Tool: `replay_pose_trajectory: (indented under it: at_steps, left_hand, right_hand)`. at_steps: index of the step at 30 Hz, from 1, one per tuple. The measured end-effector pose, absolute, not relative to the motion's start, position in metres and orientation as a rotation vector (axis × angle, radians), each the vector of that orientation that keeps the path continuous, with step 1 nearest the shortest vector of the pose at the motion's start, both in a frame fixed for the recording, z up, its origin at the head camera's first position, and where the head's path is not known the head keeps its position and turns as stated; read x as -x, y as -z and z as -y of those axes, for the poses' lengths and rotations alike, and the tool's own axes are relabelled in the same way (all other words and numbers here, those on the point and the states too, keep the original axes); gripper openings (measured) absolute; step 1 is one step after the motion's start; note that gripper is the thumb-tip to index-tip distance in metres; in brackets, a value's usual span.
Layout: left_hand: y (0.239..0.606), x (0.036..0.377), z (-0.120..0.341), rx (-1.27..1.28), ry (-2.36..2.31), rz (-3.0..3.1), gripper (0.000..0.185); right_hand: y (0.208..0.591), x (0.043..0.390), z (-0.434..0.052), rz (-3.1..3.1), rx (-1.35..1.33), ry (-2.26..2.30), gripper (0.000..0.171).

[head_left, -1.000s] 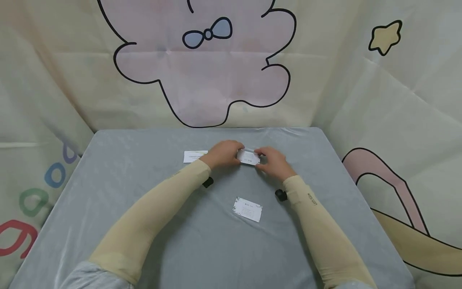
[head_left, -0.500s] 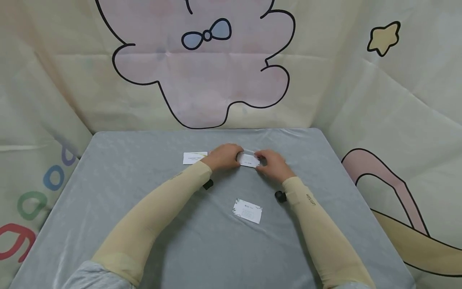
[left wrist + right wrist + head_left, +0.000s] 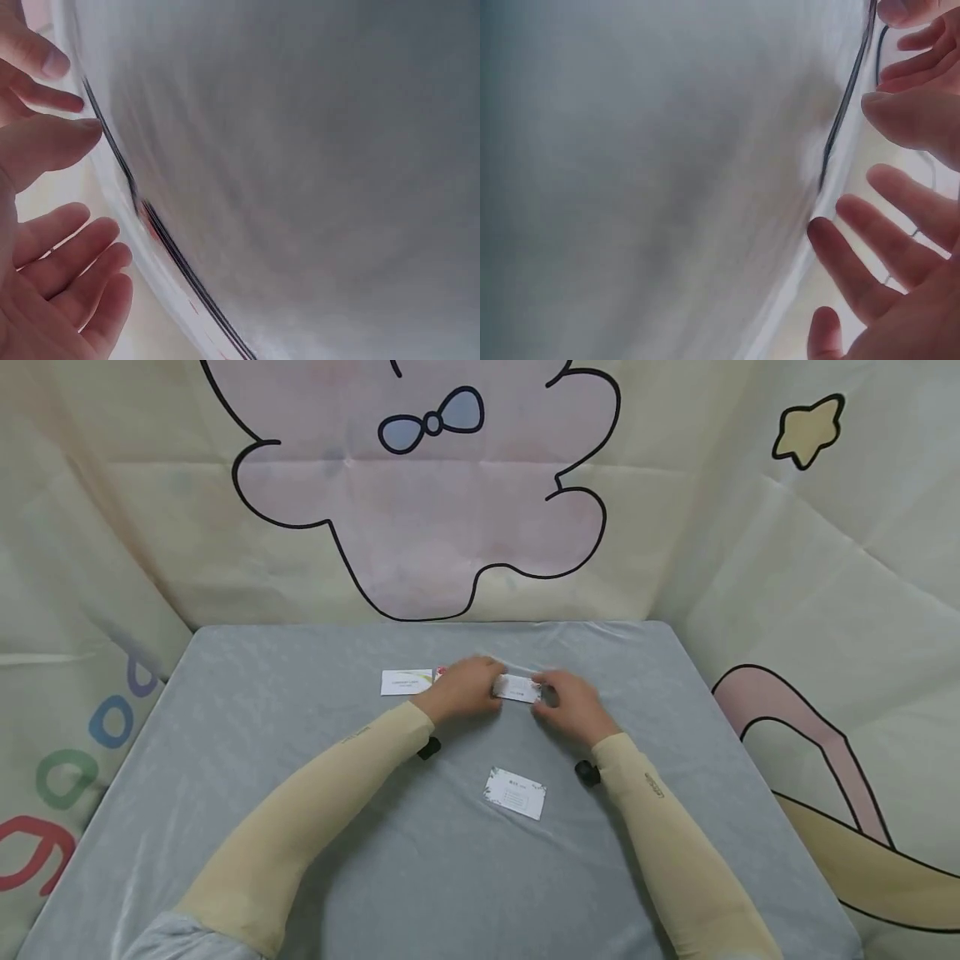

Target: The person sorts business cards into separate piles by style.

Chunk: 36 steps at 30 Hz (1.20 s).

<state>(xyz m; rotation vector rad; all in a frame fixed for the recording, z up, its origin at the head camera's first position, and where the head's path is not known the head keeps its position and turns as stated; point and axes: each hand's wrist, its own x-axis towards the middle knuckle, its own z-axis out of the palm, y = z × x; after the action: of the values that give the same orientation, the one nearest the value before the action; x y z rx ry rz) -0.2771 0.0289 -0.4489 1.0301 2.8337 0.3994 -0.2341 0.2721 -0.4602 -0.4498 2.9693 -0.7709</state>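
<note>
Near the far side of the grey cloth, a white printed card (image 3: 517, 688) lies flat between both hands. My left hand (image 3: 462, 687) is at its left end, its thumb (image 3: 79, 139) at the card edge in the left wrist view and the other fingers loosely bent above the cloth. At the right end is my right hand (image 3: 573, 703), thumb and fingertips close to the corners. Its fingers (image 3: 851, 266) are spread and fairly straight in the right wrist view. Whether the fingertips press the card is hard to tell.
Left of the hands lies a card with a yellow stripe (image 3: 406, 682). A partly hidden card with red (image 3: 440, 672) shows beside the left hand. Another white card (image 3: 515, 793) lies nearer, tilted, on the grey cloth (image 3: 420, 877). Printed curtains (image 3: 660, 527) stand behind.
The hands stay around the same card, with only small shifts at its ends. More of the red-marked card shows beside the left hand. The head view has tilted slightly.
</note>
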Motion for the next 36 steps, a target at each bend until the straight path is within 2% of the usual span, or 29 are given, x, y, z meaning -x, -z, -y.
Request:
replay_pose_trajectory:
  at_steps: [6,10,18,23,36]
  left_hand:
    - [0.458,0.230,-0.008,-1.127,-0.476,-2.743,0.061]
    - [0.451,0.198,0.007,-1.169,-0.503,-2.686,0.061]
    - [0.438,0.158,0.011,-1.294,-0.523,-2.586,0.059]
    - [0.443,0.151,0.007,-1.311,-0.489,-2.580,0.058]
    - [0.445,0.148,0.004,-1.272,-0.492,-2.588,0.052]
  right_hand:
    - [0.463,0.185,-0.271,-3.041,0.635,0.699,0.050]
    - [0.457,0.148,-0.267,-3.047,0.740,0.674,0.049]
    - [0.454,0.086,-0.256,-3.009,0.705,0.654,0.053]
    - [0.458,0.074,-0.248,-3.036,0.702,0.624,0.057]
    - [0.460,0.071,-0.247,-3.044,0.691,0.678,0.053]
